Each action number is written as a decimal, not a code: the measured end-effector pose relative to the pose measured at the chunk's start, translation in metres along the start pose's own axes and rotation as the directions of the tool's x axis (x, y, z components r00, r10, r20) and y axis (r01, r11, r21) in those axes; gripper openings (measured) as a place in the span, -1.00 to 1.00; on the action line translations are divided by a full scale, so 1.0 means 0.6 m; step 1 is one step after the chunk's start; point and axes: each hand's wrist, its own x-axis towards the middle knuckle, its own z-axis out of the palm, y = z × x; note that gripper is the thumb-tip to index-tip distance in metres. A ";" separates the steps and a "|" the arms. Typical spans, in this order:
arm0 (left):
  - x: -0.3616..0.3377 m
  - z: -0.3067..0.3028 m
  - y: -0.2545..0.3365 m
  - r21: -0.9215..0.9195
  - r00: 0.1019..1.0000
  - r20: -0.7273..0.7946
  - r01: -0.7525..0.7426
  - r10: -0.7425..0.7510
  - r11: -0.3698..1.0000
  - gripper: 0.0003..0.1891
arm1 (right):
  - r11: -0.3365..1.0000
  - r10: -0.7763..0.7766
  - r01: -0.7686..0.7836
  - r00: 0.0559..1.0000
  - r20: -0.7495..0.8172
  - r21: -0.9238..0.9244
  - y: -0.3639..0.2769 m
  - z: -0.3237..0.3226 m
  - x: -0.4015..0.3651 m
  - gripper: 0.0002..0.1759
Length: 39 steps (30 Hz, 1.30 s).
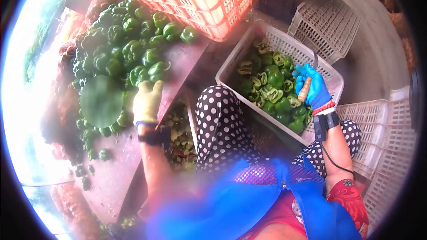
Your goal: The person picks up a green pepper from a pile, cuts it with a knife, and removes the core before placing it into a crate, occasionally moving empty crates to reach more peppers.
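My left hand (pixel 148 101), in a pale yellow glove, reaches over the table with its fingers apart. Its fingertips are right at the near edge of a green bell pepper (pixel 159 71) at the front of a big pile. On the other side, my right hand (pixel 312 84), gloved in blue, is closed round the wooden handle of a knife (pixel 304 90). The knife's dark curved blade points away from me. Below that hand, a pale plastic crate (pixel 278 134) holds cut and whole green peppers (pixel 275 80), several with their pale insides showing.
A pile of green peppers (pixel 133 51) covers much of the table (pixel 109 186) at left. An orange crate (pixel 218 4) stands at the far side. An upturned grey crate (pixel 327 22) and white crates (pixel 362 120) are at right. Scraps (pixel 180 140) lie below the table edge.
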 end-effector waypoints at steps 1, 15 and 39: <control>0.025 0.023 -0.004 -0.024 0.994 -0.103 0.040 -0.042 0.999 -0.25 | 0.998 0.018 -0.018 1.000 -0.001 0.056 0.002 0.007 -0.004 -0.56; -0.028 0.042 0.218 -0.924 0.885 0.373 0.381 0.279 0.028 -0.80 | 0.483 -0.336 0.372 0.915 0.225 -0.793 0.041 0.113 -0.071 -0.74; -0.165 0.307 0.390 -0.871 0.541 0.452 0.099 0.709 0.481 -0.62 | -0.060 -0.478 0.075 0.873 0.095 -0.995 0.028 0.092 -0.089 -0.14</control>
